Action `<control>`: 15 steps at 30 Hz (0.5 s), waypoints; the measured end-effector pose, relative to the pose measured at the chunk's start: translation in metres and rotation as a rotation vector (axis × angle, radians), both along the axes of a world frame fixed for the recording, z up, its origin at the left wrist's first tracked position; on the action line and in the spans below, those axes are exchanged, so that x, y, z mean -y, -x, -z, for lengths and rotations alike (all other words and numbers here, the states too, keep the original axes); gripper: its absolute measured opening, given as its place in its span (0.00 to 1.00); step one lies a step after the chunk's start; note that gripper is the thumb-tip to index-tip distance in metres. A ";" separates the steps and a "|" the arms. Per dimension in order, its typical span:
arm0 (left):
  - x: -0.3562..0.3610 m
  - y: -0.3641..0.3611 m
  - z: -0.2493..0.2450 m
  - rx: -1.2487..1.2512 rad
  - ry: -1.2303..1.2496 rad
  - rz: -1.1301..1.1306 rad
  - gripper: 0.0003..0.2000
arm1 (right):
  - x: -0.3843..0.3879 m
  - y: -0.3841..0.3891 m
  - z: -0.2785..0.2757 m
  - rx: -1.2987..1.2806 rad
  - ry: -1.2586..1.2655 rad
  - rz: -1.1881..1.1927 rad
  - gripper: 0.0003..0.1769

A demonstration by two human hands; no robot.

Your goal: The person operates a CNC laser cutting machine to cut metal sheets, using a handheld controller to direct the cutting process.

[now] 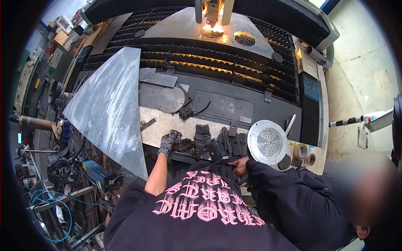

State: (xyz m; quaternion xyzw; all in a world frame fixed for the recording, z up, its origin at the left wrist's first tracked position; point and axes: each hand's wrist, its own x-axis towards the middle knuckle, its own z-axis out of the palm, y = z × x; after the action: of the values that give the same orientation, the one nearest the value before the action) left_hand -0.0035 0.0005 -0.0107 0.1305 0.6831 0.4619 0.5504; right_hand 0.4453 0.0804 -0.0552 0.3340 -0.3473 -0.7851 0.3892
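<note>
My left hand (168, 142) wears a grey striped knit glove and rests over the pale metal ledge at the machine's front. Its fingers look curled against a dark, crumpled thing (184, 145) that I cannot make out. Just to the right lies another striped glove (202, 137), its cuff pointing away from me; it looks empty. Several dark flat metal pieces (234, 142) stand beside that glove. My right hand does not show. The bare hand (240, 166) by these pieces appears to belong to the person at my right, reaching in with a dark sleeve (272, 180).
A large triangular metal sheet (111, 100) leans at the left. Beyond, a cutting head (212, 16) glows over a sheet on the slatted bed (188, 62). A round slotted plate (268, 142) and tape rolls (300, 151) sit at the right. Cables and clutter fill the left floor.
</note>
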 end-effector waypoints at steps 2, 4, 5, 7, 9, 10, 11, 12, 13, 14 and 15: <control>0.002 0.004 0.020 0.065 -0.058 -0.034 0.19 | 0.000 0.000 -0.002 0.053 -0.048 -0.008 0.32; 0.002 0.002 0.019 0.032 -0.064 -0.047 0.19 | -0.001 0.000 -0.010 0.190 0.066 0.050 0.32; 0.001 0.001 0.018 0.014 -0.066 -0.053 0.20 | -0.002 0.000 -0.014 0.258 0.122 0.079 0.32; 0.002 -0.002 0.012 -0.003 -0.039 -0.044 0.20 | 0.000 0.001 -0.017 0.297 0.100 0.094 0.32; 0.001 -0.002 0.005 -0.041 0.006 -0.013 0.20 | -0.001 0.000 -0.017 0.281 0.117 0.109 0.32; 0.000 -0.002 0.001 -0.071 0.039 0.014 0.20 | -0.001 -0.002 -0.015 0.246 0.146 0.117 0.32; 0.000 -0.002 -0.002 -0.101 0.072 0.042 0.19 | -0.001 -0.003 -0.013 0.210 0.176 0.124 0.32; 0.000 -0.002 -0.004 -0.086 0.053 0.033 0.20 | -0.001 -0.001 -0.016 0.256 0.162 0.123 0.32; 0.000 -0.003 -0.005 -0.071 0.034 0.024 0.20 | -0.001 0.001 -0.019 0.301 0.149 0.123 0.32; -0.001 -0.004 -0.006 -0.056 0.014 0.016 0.20 | -0.001 0.002 -0.022 0.347 0.135 0.123 0.32; -0.001 -0.006 -0.011 -0.081 0.020 0.032 0.20 | -0.001 0.001 -0.021 0.368 0.160 0.134 0.32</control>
State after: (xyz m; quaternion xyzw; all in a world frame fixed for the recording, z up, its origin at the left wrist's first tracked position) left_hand 0.0021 0.0017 -0.0002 0.1544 0.7072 0.4404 0.5312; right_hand 0.4443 0.0817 -0.0340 0.4157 -0.4954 -0.7050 0.2913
